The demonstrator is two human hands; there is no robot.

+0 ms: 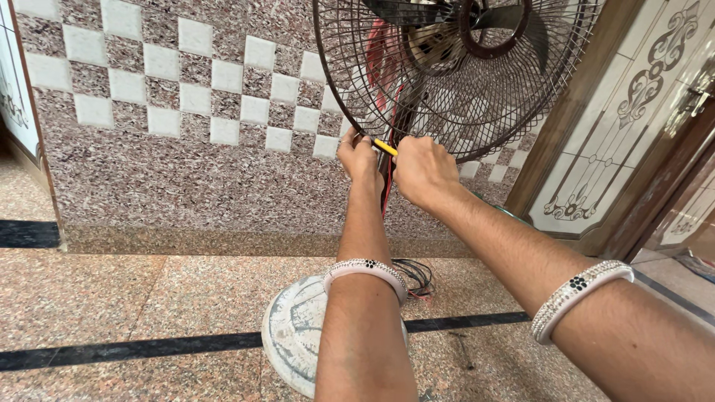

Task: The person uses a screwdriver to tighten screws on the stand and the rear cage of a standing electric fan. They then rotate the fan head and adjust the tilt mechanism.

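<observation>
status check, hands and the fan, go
Left hand pinching the fan grille at its bottom rim. Right hand gripping a yellow-handled tool at the same spot. Nothing blocking.

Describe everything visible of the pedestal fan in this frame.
The pedestal fan stands on the stone floor against a speckled tiled wall. Its round dark-brown wire guard encloses dark blades and a hub, and is cut off at the top edge. A worn, whitish round base sits below, with loose dark wires beside it. Both hands, left hand and right hand, meet at the guard's lower rim, with a yellow tool between them.
</observation>
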